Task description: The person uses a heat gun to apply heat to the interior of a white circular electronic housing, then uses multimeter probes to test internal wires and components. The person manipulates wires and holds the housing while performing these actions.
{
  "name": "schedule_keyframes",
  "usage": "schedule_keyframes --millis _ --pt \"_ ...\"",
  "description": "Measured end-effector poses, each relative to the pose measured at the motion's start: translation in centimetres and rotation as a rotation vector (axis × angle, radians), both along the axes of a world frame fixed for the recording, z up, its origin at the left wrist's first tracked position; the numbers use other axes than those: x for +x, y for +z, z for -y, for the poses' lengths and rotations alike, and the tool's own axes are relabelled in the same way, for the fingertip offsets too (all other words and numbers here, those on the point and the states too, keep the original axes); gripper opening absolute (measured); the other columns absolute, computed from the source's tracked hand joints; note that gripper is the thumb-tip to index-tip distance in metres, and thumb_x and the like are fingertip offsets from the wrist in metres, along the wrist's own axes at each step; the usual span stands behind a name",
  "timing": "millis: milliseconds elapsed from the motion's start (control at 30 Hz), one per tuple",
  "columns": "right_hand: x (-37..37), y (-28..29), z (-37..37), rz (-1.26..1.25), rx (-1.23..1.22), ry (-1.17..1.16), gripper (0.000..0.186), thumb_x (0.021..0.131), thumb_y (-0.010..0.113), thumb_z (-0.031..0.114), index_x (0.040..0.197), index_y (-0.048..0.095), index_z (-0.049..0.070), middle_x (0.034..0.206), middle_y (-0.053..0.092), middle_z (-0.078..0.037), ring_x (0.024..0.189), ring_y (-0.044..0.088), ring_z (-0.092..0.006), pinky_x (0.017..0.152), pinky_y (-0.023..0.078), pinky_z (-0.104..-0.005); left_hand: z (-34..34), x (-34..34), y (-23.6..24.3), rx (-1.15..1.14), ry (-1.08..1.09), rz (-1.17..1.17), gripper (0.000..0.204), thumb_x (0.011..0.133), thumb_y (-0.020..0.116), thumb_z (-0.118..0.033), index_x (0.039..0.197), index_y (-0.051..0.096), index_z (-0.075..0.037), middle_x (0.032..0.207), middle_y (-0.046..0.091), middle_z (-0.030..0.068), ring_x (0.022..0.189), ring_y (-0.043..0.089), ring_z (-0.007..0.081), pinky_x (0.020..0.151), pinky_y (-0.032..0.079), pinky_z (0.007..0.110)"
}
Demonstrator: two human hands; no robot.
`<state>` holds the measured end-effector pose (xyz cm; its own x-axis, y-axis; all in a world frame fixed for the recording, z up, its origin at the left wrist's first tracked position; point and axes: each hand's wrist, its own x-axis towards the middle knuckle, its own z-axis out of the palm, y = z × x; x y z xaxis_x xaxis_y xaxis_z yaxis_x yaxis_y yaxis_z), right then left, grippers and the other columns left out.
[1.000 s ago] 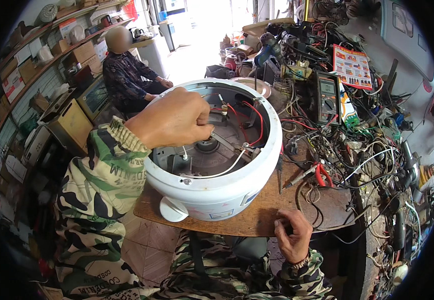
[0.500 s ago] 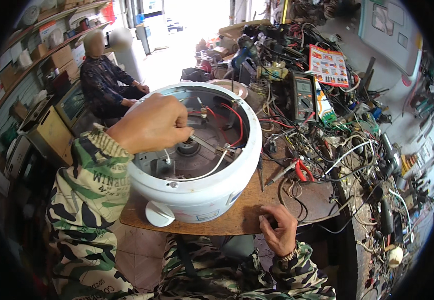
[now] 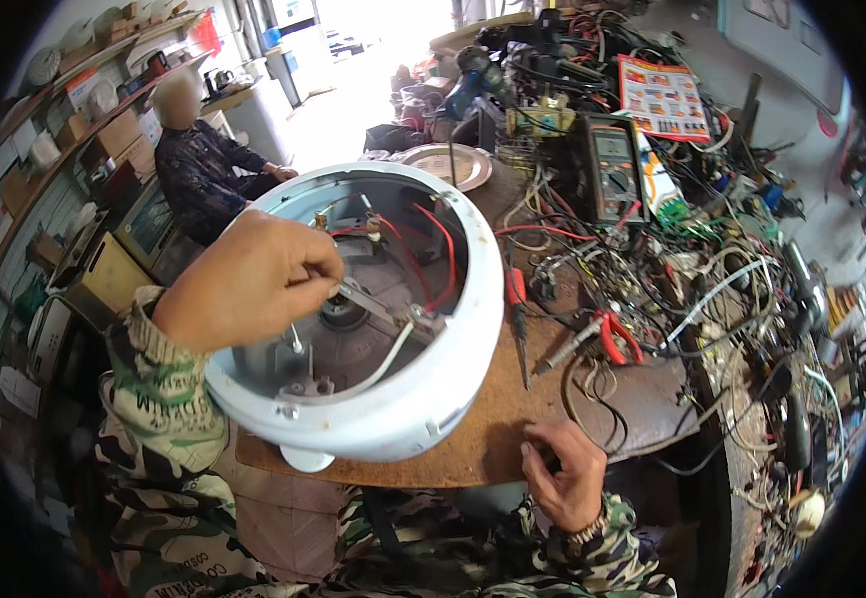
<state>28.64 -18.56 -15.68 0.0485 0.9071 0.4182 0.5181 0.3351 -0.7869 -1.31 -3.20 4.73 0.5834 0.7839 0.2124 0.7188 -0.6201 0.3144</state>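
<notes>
A white, round rice cooker body (image 3: 453, 369) stands on the wooden table in front of me, tilted, its open side up. Red wires (image 3: 450, 254), a white sleeved wire (image 3: 385, 361) and metal brackets show inside. My left hand (image 3: 253, 279) reaches over the rim, thumb and forefinger pinching the end of a flat metal lever (image 3: 368, 301) that crosses the cavity. By the table's near edge, my right hand (image 3: 569, 476) rests with loosely curled fingers, thumb apart, holding nothing. A red-handled screwdriver (image 3: 519, 314) lies right of the cooker.
Red-handled pliers (image 3: 616, 337) lie farther right among tangled cables. A multimeter (image 3: 612, 174) leans on the heap behind, near a printed sheet (image 3: 662, 100). A round metal lid (image 3: 448, 166) sits beyond the cooker. A seated person (image 3: 203, 164) is at the far left, beside shelves.
The cooker body has tipped and shifted left and toward me in the view, my left hand staying on the lever. More of the screwdriver shows. My right hand stays by the table edge.
</notes>
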Motion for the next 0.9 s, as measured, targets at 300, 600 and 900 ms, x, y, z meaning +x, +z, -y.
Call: schedule_keyframes --millis 300,600,900 --pt "0.6 0.7 -0.4 -0.121 -0.36 -0.11 0.016 0.088 0.074 0.006 0.1 0.071 -0.004 0.085 0.07 -0.014 0.069 0.068 -0.018 0.064 0.053 -0.0309 0.6 0.0 0.5 -0.057 0.024 -0.126 0.016 0.084 0.072 -0.001 0.1 0.069 -0.003 0.09 0.065 0.0125 0.081 0.069 0.0351 0.071 0.056 0.042" --pt "1.3 3.3 -1.0 -0.189 -0.838 -0.071 0.031 0.091 0.075 0.01 0.118 0.07 -0.005 0.097 0.077 -0.015 0.088 0.075 -0.0203 0.079 0.059 -0.0344 0.2 -1.8 0.0 0.06 0.101 0.231 0.018 0.081 0.071 -0.003 0.098 0.067 -0.005 0.1 0.066 0.0079 0.088 0.068 0.0267 0.072 0.057 0.038" --pt "-5.0 19.3 -3.7 -0.43 -0.864 -0.143 0.063 0.107 0.061 0.039 0.15 0.049 -0.006 0.125 0.069 -0.014 0.105 0.066 -0.0177 0.086 0.054 -0.0302 3.9 -6.5 -3.0 -0.147 0.596 0.605 0.064 0.094 0.066 -0.008 0.152 0.042 0.003 0.151 0.048 0.026 0.139 0.047 0.0413 0.117 0.037 0.05"
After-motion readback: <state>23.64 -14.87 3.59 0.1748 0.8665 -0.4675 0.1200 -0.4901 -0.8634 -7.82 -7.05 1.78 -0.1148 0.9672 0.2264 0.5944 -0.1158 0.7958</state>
